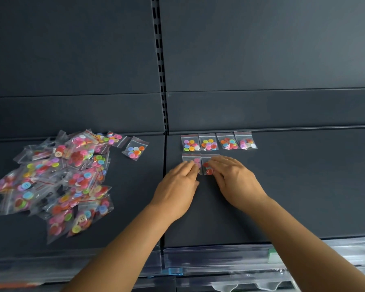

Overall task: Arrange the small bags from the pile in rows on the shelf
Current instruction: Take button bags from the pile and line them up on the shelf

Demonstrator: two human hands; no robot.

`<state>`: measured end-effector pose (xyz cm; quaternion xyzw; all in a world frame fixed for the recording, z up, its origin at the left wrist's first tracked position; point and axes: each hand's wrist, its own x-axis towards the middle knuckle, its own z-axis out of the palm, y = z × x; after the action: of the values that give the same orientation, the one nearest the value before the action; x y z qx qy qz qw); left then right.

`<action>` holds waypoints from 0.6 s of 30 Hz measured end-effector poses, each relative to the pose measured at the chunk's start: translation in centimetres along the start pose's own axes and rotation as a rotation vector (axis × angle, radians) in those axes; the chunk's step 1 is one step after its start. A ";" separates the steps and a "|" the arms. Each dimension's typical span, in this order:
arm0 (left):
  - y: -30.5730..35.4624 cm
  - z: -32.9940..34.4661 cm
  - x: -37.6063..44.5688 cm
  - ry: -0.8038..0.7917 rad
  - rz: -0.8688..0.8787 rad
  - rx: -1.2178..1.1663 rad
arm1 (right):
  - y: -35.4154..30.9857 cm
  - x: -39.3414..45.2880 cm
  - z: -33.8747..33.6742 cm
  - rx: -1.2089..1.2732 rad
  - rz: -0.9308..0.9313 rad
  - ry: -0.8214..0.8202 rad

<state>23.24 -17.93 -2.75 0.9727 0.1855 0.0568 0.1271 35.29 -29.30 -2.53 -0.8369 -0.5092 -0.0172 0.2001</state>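
Bags (pixel 200 163) two in second row; left hand (pixel 178 186), right hand (pixel 234 180) flat, fingers pressing them

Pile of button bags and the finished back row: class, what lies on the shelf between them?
In the head view, one stray bag lies between the pile and the back row; otherwise bare dark shelf and the panel seam.

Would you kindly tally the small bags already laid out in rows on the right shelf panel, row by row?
Back row: 4 bags
Front row, under the left hand and right hand: 2 bags
Total: 6 bags
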 end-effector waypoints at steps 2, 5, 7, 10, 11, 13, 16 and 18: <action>0.0 0.4 -0.1 -0.021 0.005 0.013 | -0.1 -0.2 0.1 -0.016 -0.022 -0.084; 0.2 0.5 0.4 -0.021 0.007 0.021 | -0.1 -0.1 -0.2 -0.025 0.018 -0.094; 0.4 0.4 0.7 -0.008 0.010 0.024 | -0.2 0.2 -0.4 -0.037 0.023 -0.094; 0.4 0.4 0.8 0.012 0.013 0.031 | -0.1 0.6 -0.4 -0.037 0.026 -0.116; 0.3 0.4 0.8 0.012 0.013 0.030 | 0.0 0.7 -0.3 -0.034 0.029 -0.123; 0.4 0.3 0.9 0.014 0.014 0.022 | 0.0 0.7 -0.3 -0.034 0.035 -0.130; 0.5 0.1 1.1 0.030 0.015 0.012 | 0.0 0.8 -0.3 -0.034 0.034 -0.125; 0.4 -0.2 1.0 0.054 0.015 -0.010 | 0.0 1.0 -0.2 -0.045 0.023 -0.106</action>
<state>24.24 -17.90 -2.33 0.9716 0.1812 0.0847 0.1263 35.75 -28.51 -2.13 -0.8466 -0.5091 0.0179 0.1542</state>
